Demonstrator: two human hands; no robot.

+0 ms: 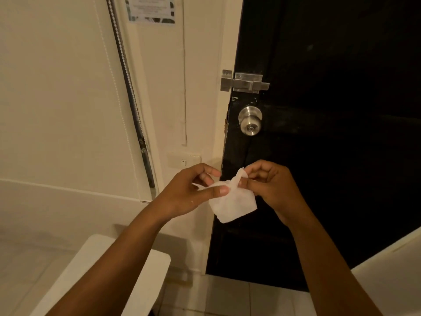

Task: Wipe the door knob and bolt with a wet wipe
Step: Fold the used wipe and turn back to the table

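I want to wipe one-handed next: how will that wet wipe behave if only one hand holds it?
Probably floppy: the wet wipe sags below where the left hand and right hand pinch it. It looks thin and light, bunching at the pinches, so it should mould around the door knob if wadded.

The light around me is warm and yellowish, rather dim, tinting the pale wall [68, 87] cream. The door [330, 133] is so dark that its surface shows almost no detail. The metal knob [250, 120] and bolt [245, 82] catch soft glints (no harsh glare). Straight lines bow toward the edges. The printed notice [150, 9] is too blurred to read.
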